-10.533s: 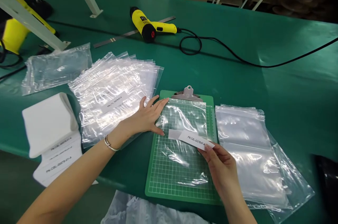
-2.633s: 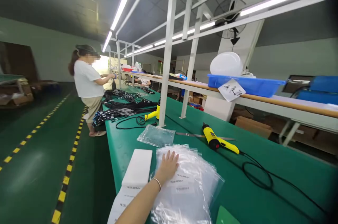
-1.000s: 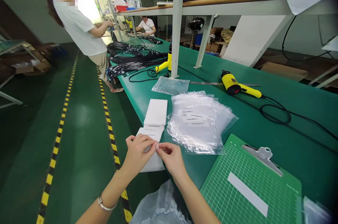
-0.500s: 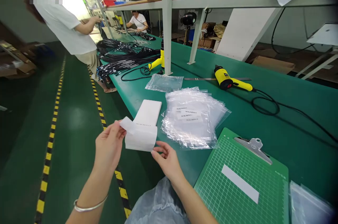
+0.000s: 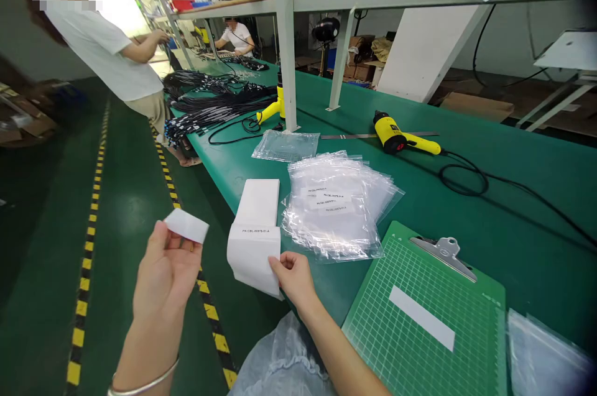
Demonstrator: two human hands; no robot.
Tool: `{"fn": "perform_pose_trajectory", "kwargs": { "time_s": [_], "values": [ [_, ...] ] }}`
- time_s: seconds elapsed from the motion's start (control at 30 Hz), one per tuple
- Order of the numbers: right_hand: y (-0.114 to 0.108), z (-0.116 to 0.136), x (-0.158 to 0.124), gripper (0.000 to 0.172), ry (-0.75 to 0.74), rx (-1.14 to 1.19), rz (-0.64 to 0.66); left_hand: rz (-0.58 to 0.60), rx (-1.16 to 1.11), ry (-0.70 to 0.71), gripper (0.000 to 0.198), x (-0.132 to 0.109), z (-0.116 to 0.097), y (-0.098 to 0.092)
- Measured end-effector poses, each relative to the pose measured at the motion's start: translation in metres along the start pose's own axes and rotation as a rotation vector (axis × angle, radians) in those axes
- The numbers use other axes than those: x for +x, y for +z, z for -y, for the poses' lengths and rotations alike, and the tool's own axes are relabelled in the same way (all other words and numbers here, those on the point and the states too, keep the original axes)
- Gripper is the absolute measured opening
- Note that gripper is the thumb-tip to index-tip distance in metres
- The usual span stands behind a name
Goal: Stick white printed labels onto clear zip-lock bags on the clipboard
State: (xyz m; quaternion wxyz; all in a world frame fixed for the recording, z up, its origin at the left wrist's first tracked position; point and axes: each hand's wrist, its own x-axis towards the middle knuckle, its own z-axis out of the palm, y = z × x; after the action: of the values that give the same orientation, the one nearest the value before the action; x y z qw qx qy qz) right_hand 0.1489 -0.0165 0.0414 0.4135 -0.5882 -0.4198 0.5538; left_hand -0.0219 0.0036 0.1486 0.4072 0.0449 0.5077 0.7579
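Note:
My left hand (image 5: 170, 262), palm up with a bangle on the wrist, holds a small white label (image 5: 187, 225) at its fingertips, out over the floor left of the table. Between thumb and fingers, my right hand (image 5: 293, 275) pinches the lower right edge of a white label strip (image 5: 254, 259). The strip hangs over the table edge from a folded label stack (image 5: 258, 200) and bears one printed line of text. Right of the stack lies a spread pile of clear zip bags (image 5: 333, 222), several with printed labels showing through.
A green clipboard (image 5: 433, 315) with a white strip (image 5: 422, 318) lies at the right, beside more clear bags (image 5: 545, 352). Farther back are a yellow heat gun (image 5: 396, 135), a metal ruler (image 5: 347, 136), a shelf post (image 5: 285, 41) and bundled black cables (image 5: 219, 110). A co-worker stands at the far left.
My left hand has moved left and down, carrying the small label away from the strip. The printed line on the strip now shows fully, and my right hand has taken hold of its edge.

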Motion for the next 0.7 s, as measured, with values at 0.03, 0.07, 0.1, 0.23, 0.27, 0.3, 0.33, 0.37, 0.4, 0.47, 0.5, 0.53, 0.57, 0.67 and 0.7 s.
{"fn": "perform_pose_trajectory", "kwargs": {
  "time_s": [0.03, 0.07, 0.1, 0.23, 0.27, 0.3, 0.33, 0.37, 0.4, 0.47, 0.5, 0.53, 0.57, 0.67, 0.7],
  "values": [
    [-0.003, 0.001, -0.003, 0.025, 0.003, -0.009, -0.018, 0.036, 0.015, 0.057, 0.009, -0.004, 0.0, 0.0],
    [-0.007, 0.002, -0.007, 0.026, 0.0, -0.018, -0.042, 0.08, 0.053, 0.137, 0.008, -0.009, 0.002, 0.0],
    [-0.011, 0.006, -0.012, 0.032, -0.005, -0.014, -0.06, 0.139, 0.14, 0.236, 0.008, -0.016, 0.006, -0.001],
    [-0.033, 0.028, -0.037, 0.054, -0.003, 0.254, 0.107, 0.694, 0.72, 0.877, 0.009, -0.053, 0.041, 0.0],
    [-0.041, 0.034, -0.044, 0.053, 0.0, 0.358, 0.166, 0.883, 0.82, 1.023, 0.011, -0.062, 0.053, 0.0],
    [-0.049, 0.037, -0.05, 0.05, 0.005, 0.443, 0.188, 1.056, 0.872, 1.129, 0.014, -0.071, 0.064, 0.001],
    [-0.057, 0.039, -0.057, 0.047, 0.008, 0.497, 0.157, 1.198, 0.883, 1.195, 0.015, -0.078, 0.074, 0.003],
    [-0.067, 0.039, -0.062, 0.043, 0.014, 0.523, 0.081, 1.302, 0.879, 1.219, 0.015, -0.085, 0.083, 0.004],
    [-0.078, 0.037, -0.068, 0.04, 0.03, 0.528, -0.017, 1.36, 0.872, 1.211, 0.015, -0.091, 0.091, 0.005],
    [-0.102, 0.029, -0.082, 0.035, 0.071, 0.511, -0.198, 1.335, 0.865, 1.106, 0.025, -0.099, 0.105, 0.008],
    [-0.114, 0.024, -0.089, 0.035, 0.086, 0.503, -0.259, 1.29, 0.875, 0.993, 0.032, -0.102, 0.112, 0.009],
    [-0.125, 0.02, -0.098, 0.034, 0.097, 0.495, -0.297, 1.256, 0.89, 0.829, 0.035, -0.105, 0.118, 0.01],
    [-0.136, 0.016, -0.107, 0.034, 0.105, 0.484, -0.318, 1.249, 0.9, 0.63, 0.033, -0.107, 0.125, 0.011],
    [-0.161, 0.009, -0.136, 0.034, 0.105, 0.425, -0.391, 1.377, 0.883, 0.075, 0.025, -0.118, 0.143, 0.014],
    [-0.167, 0.008, -0.146, 0.033, 0.101, 0.391, -0.43, 1.422, 0.884, -0.03, 0.026, -0.123, 0.149, 0.016]
  ]
}}
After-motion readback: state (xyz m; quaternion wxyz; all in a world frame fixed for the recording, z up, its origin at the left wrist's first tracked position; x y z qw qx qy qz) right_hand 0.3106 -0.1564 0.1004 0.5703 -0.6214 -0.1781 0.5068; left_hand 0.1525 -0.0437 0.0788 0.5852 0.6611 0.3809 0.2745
